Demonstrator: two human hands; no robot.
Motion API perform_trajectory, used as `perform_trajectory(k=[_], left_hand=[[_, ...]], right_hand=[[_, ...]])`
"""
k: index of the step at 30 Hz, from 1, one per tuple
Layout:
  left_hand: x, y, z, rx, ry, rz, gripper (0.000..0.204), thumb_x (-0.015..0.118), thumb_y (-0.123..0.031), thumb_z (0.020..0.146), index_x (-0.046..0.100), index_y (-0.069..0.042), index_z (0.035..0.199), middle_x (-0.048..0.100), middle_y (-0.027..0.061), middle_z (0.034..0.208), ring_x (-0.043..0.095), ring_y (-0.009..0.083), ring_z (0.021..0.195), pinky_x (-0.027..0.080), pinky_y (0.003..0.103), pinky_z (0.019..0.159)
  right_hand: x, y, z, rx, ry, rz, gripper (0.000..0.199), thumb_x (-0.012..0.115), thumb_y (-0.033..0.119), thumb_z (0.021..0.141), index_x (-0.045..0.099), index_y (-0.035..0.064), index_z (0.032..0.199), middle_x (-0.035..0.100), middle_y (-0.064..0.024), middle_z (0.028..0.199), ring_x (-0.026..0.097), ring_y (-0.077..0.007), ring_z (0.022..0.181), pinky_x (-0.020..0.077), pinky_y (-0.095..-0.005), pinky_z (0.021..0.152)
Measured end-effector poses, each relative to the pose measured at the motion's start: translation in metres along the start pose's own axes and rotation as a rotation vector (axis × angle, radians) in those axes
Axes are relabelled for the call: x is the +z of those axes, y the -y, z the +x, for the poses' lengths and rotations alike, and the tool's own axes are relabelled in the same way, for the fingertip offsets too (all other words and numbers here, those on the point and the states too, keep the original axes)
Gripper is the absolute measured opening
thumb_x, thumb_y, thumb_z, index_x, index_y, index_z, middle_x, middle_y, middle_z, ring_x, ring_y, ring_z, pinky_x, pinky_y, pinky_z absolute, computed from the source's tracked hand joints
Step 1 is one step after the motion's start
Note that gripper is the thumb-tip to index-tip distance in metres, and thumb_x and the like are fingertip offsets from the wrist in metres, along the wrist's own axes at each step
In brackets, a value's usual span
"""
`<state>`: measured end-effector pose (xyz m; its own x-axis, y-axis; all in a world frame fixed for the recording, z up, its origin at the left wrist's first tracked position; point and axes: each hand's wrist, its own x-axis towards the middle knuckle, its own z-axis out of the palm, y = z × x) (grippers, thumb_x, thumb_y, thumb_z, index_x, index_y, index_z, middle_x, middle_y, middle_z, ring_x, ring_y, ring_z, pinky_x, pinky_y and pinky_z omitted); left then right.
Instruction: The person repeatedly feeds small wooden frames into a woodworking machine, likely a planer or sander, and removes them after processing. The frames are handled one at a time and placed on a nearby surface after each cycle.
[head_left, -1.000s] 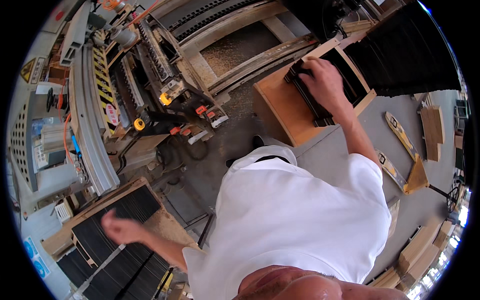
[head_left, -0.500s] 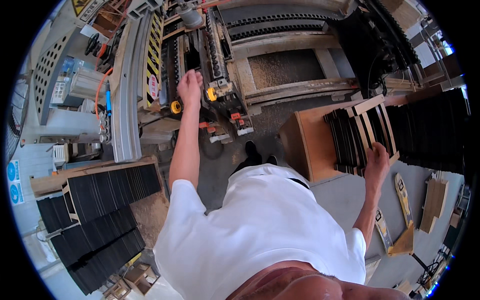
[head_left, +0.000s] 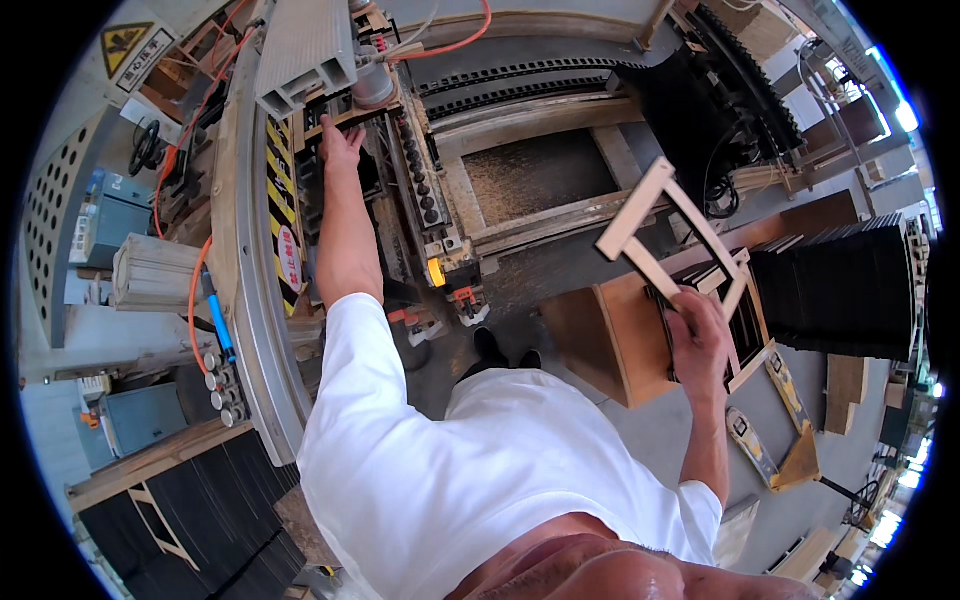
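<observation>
In my right hand (head_left: 700,335) is a pale wooden frame (head_left: 636,210) with dark edges, gripped by one side rail. It is raised and tilted above the stack of similar frames (head_left: 757,310) on the brown wooden box (head_left: 610,325). My left arm stretches forward into the machine. There my left hand (head_left: 342,148), fingers stretched out, is at a wooden strip (head_left: 350,118) beside the metal cylinder (head_left: 373,85). Whether the fingertips touch the strip cannot be made out.
A chain-lined machine bed (head_left: 530,110) with sawdust lies ahead. Black stacked pieces (head_left: 835,285) stand at right, others (head_left: 215,500) at lower left. A yellow pallet truck (head_left: 795,460) is on the floor at right. A metal rail (head_left: 245,300) runs along my left.
My right hand has lifted a frame off the stack and swung it up toward the machine. My left hand has moved farther forward, under the cylinder. The view has shifted.
</observation>
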<state>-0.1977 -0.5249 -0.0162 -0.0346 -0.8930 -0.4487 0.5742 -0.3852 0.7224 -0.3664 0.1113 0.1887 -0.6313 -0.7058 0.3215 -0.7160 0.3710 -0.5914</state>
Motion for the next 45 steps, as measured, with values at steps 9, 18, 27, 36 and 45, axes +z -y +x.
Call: perform_trajectory(k=[9, 18, 27, 36, 45], left_hand=[[-0.042, 0.027, -0.037, 0.033, -0.033, -0.043, 0.036, 0.06, -0.013, 0.091, 0.044, 0.009, 0.114, 0.057, 0.0213, 0.104, 0.066, 0.032, 0.085, 0.062, 0.043, 0.072], [-0.118, 0.058, -0.21, -0.096, 0.219, -0.159, 0.026, 0.05, -0.004, 0.092, 0.053, -0.007, 0.118, 0.062, 0.0071, 0.109, 0.061, 0.0246, 0.106, 0.05, 0.041, 0.089], [-0.125, 0.062, -0.213, 0.003, 0.456, -0.4, 0.031, 0.057, -0.013, 0.093, 0.051, -0.006, 0.122, 0.057, 0.0099, 0.118, 0.052, 0.0262, 0.114, 0.037, 0.045, 0.105], [-0.162, 0.073, -0.312, 0.089, 0.21, -0.292, 0.039, 0.054, -0.018, 0.098, 0.045, -0.004, 0.133, 0.053, 0.0106, 0.128, 0.049, 0.0267, 0.124, 0.037, 0.044, 0.106], [-0.246, 0.069, -0.475, 0.175, 0.064, -0.33, 0.036, 0.055, -0.012, 0.096, 0.048, 0.0, 0.13, 0.058, 0.0127, 0.122, 0.055, 0.0288, 0.119, 0.043, 0.042, 0.105]], right_hand=[[0.114, 0.041, 0.09, -0.363, 0.209, 0.025, 0.021, 0.07, 0.002, 0.073, 0.065, 0.0066, 0.092, 0.068, -0.0078, 0.096, 0.062, -0.0279, 0.09, 0.051, -0.0375, 0.079], [0.292, 0.107, 0.163, -0.818, 0.392, 0.151, 0.017, 0.068, 0.01, 0.076, 0.064, 0.0075, 0.092, 0.067, -0.0067, 0.09, 0.06, -0.03, 0.091, 0.049, -0.0414, 0.08], [0.343, 0.125, 0.174, -0.925, 0.497, 0.049, 0.024, 0.07, 0.011, 0.073, 0.056, 0.0077, 0.092, 0.065, -0.0122, 0.084, 0.06, -0.0326, 0.092, 0.0444, -0.0431, 0.083], [0.403, 0.136, 0.221, -0.971, 0.448, 0.121, 0.023, 0.067, 0.007, 0.072, 0.055, 0.0052, 0.092, 0.067, -0.0143, 0.086, 0.061, -0.0353, 0.088, 0.0446, -0.0464, 0.079], [0.445, 0.16, 0.24, -1.084, 0.427, -0.101, 0.019, 0.062, 0.007, 0.073, 0.058, 0.0056, 0.091, 0.066, -0.0162, 0.079, 0.061, -0.0347, 0.09, 0.0437, -0.0452, 0.08]])
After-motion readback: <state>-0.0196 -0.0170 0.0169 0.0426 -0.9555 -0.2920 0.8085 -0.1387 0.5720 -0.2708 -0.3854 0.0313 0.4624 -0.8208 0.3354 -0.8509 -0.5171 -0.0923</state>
